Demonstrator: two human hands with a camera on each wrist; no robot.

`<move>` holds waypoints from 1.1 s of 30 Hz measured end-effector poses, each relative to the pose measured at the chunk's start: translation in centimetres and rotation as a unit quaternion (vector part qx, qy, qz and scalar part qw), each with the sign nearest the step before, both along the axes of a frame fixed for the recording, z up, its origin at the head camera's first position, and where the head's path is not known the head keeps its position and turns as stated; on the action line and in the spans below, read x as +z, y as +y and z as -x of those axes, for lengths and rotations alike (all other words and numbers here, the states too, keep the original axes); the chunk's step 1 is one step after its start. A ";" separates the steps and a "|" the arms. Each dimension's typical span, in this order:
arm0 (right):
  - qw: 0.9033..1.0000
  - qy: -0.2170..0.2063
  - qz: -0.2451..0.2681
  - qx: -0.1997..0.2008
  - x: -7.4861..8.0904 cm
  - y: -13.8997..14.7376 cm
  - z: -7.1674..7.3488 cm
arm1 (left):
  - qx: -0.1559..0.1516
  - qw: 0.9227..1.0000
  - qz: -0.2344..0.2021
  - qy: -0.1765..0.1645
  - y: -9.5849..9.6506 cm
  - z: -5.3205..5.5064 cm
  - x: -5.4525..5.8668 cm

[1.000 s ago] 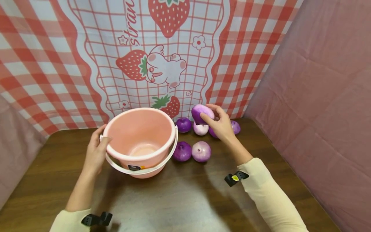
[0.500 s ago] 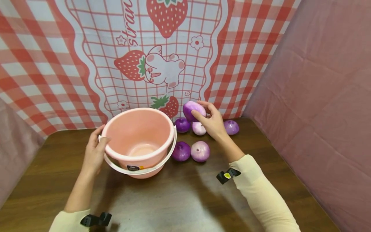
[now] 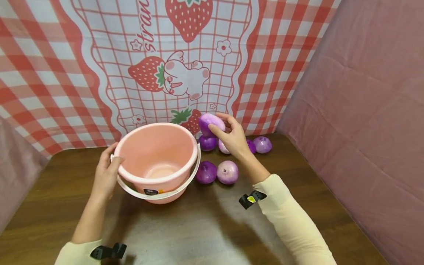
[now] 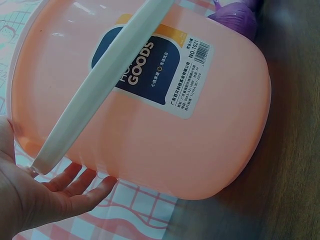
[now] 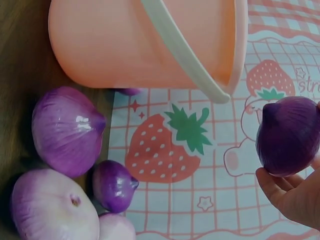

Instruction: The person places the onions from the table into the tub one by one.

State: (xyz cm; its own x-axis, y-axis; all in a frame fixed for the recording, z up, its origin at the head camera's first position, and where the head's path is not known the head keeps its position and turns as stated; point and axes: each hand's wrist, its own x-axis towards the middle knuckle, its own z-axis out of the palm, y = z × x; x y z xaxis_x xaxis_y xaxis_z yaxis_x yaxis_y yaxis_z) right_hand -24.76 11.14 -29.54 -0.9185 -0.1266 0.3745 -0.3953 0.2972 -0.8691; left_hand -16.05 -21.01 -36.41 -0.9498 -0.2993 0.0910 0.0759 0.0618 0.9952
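Note:
A pink plastic bucket (image 3: 157,145) stands on the table, its inside bare down to the floor. My left hand (image 3: 106,175) grips its left rim, thumb over the edge and fingers against the outer wall, beside the handle's pivot. The white handle (image 4: 97,82) hangs down across the front. To the right of the rim and a little higher, my right hand (image 3: 234,140) holds a purple onion (image 3: 208,125) between thumb and fingers. In the right wrist view this onion (image 5: 290,137) looks dark, its pointed tip facing the bucket.
Near the bucket's right side lie a dark purple onion (image 3: 206,172) and a paler onion (image 3: 228,172). Several more, including a small purple onion (image 3: 207,143) and a lilac onion (image 3: 262,144), line the back by the strawberry-print cloth (image 3: 185,79). The brown wooden table (image 3: 185,232) extends in front.
My right hand has carried the onion leftward and slightly up, toward the bucket, uncovering onions at the back right. The left hand keeps its grip on the rim.

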 end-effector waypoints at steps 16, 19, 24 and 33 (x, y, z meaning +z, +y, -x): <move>1.000 0.011 -0.022 0.016 0.3 -2.7 -0.4 | 0.000 1.000 0.001 -0.005 -0.1 0.0 0.0; 1.000 0.007 -0.022 0.018 0.3 -3.1 -0.4 | 0.001 1.000 0.000 -0.005 -0.1 0.0 0.0; 1.000 0.005 -0.010 0.028 0.3 -3.9 -0.4 | -0.001 1.000 0.001 -0.001 -0.1 0.1 0.0; 0.999 0.004 -0.007 0.034 0.2 -5.1 -0.5 | 0.005 1.000 0.011 -0.014 -0.1 0.0 0.1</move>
